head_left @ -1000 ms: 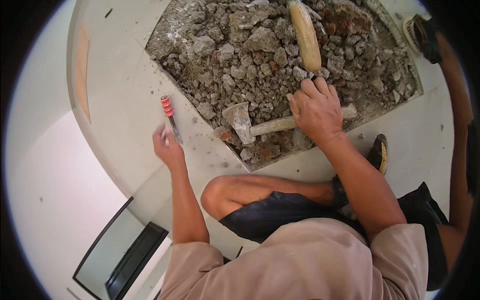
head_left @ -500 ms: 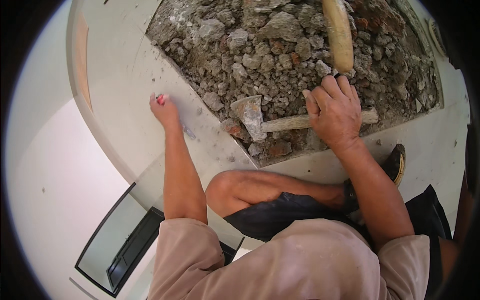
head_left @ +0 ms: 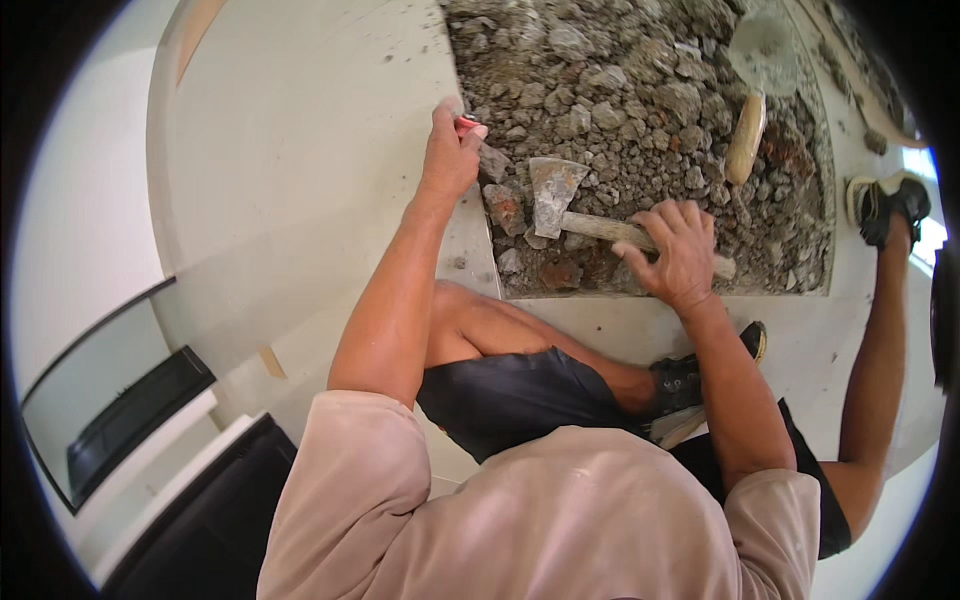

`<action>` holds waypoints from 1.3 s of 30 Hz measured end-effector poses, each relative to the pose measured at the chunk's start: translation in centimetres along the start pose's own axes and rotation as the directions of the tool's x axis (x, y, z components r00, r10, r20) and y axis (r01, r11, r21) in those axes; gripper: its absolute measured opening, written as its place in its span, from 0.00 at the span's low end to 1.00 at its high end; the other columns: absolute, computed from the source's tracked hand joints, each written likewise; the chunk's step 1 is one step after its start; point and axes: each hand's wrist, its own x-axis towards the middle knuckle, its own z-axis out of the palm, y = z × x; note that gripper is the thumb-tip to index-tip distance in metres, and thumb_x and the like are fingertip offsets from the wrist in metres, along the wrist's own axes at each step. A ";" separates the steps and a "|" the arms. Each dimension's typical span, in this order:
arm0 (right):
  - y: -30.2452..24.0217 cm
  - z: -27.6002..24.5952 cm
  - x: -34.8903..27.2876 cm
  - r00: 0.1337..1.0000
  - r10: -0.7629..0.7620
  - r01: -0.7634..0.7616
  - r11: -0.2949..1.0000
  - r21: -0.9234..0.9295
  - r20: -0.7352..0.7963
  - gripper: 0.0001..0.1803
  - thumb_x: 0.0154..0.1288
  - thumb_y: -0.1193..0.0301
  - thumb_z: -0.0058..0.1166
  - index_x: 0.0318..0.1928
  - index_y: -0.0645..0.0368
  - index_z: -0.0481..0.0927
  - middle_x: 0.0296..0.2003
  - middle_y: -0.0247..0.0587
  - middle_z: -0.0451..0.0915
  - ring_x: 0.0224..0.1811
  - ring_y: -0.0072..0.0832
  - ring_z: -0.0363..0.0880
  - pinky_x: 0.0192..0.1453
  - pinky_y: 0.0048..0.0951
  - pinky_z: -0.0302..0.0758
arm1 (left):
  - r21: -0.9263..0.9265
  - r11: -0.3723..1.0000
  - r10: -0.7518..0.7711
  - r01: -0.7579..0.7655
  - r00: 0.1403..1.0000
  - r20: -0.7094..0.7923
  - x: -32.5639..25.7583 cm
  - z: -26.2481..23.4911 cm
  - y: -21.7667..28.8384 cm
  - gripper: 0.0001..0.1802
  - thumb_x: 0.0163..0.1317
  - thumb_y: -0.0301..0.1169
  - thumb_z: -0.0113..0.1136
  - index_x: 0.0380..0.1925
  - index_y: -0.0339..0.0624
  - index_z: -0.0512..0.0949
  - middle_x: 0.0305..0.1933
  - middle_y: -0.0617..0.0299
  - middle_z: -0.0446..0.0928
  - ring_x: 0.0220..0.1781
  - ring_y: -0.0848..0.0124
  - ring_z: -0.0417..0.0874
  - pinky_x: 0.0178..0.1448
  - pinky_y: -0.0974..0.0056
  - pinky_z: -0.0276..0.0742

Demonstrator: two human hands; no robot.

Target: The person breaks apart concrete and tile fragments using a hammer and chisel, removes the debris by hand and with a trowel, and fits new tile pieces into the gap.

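Note:
My left hand point(head_left: 453, 155) is closed around a small red thing point(head_left: 466, 123), mostly hidden by the fingers, at the left edge of the rubble point(head_left: 610, 110). A hatchet point(head_left: 557, 195) with a dusty grey head and wooden handle lies on the near part of the rubble. Over its handle my right hand point(head_left: 677, 255) is open, fingers apart and thumb on the near side; whether the palm touches the wood I cannot tell. Farther off, right of that hand, a tool with a rounded wooden handle point(head_left: 745, 140) and a pale grey, flat blade rests on the rubble.
Pale smooth floor point(head_left: 340, 150) borders the broken-up patch, with crumbs scattered along its edge. My bent leg point(head_left: 540, 350) lies at the near side. Another leg in a black shoe point(head_left: 885, 207) stretches out at the right. A dark-framed panel point(head_left: 120, 400) is at the lower left.
My left hand has moved right to the rubble's edge with the red thing. The right hand has opened and lowered toward the hatchet handle; the rounded wooden handle now lies farther from it.

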 end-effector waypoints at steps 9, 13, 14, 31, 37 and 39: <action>0.6 -2.9 -2.5 0.991 0.115 -0.092 0.955 -0.281 0.070 0.28 0.63 0.66 0.68 0.64 0.54 0.80 0.55 0.42 0.78 0.64 0.42 0.72 0.71 0.47 0.63 | 0.121 0.980 -0.118 0.155 0.956 -0.268 -5.7 -7.4 -6.3 0.16 0.68 0.28 0.65 0.55 0.39 0.80 0.47 0.49 0.86 0.48 0.53 0.87 0.56 0.56 0.81; -3.6 -2.6 0.3 0.996 0.071 -0.078 0.987 -0.140 -0.052 0.38 0.62 0.70 0.70 0.72 0.54 0.71 0.65 0.53 0.70 0.69 0.51 0.69 0.78 0.49 0.61 | 0.279 0.931 -0.143 0.236 0.939 -0.314 -9.5 -12.4 -11.7 0.17 0.68 0.26 0.65 0.56 0.47 0.80 0.51 0.57 0.84 0.54 0.54 0.83 0.57 0.49 0.79; -5.9 -2.1 1.9 1.000 0.022 -0.021 0.999 -0.031 0.011 0.41 0.61 0.70 0.72 0.74 0.55 0.69 0.68 0.54 0.68 0.71 0.53 0.67 0.77 0.49 0.63 | 0.344 0.892 -0.171 0.294 0.923 -0.346 -10.9 -12.7 -12.9 0.17 0.68 0.26 0.65 0.56 0.49 0.80 0.53 0.60 0.83 0.57 0.55 0.81 0.58 0.46 0.78; -14.6 7.6 10.5 0.856 0.078 -0.038 0.995 -0.088 0.512 0.30 0.58 0.81 0.62 0.62 0.49 0.74 0.63 0.48 0.69 0.63 0.56 0.75 0.61 0.54 0.82 | 0.348 0.811 -0.205 0.470 0.786 -0.583 -22.0 -6.9 -17.2 0.27 0.68 0.37 0.64 0.67 0.57 0.73 0.70 0.57 0.67 0.72 0.50 0.64 0.72 0.39 0.61; -11.9 1.7 12.7 0.897 0.214 -0.227 0.974 -0.013 0.386 0.24 0.63 0.79 0.64 0.60 0.52 0.80 0.59 0.47 0.75 0.59 0.46 0.80 0.68 0.47 0.80 | 0.386 0.798 -0.134 0.463 0.760 -0.635 -21.6 -5.9 -18.3 0.27 0.69 0.37 0.60 0.68 0.54 0.71 0.71 0.57 0.66 0.73 0.51 0.63 0.74 0.39 0.54; -9.3 -1.8 14.7 0.921 0.321 -0.333 0.943 0.019 0.221 0.23 0.67 0.71 0.67 0.62 0.55 0.80 0.60 0.49 0.77 0.60 0.41 0.81 0.73 0.44 0.77 | 0.410 0.801 -0.099 0.436 0.772 -0.627 -21.4 -5.8 -18.4 0.27 0.70 0.37 0.59 0.68 0.54 0.70 0.72 0.57 0.66 0.73 0.51 0.63 0.75 0.39 0.53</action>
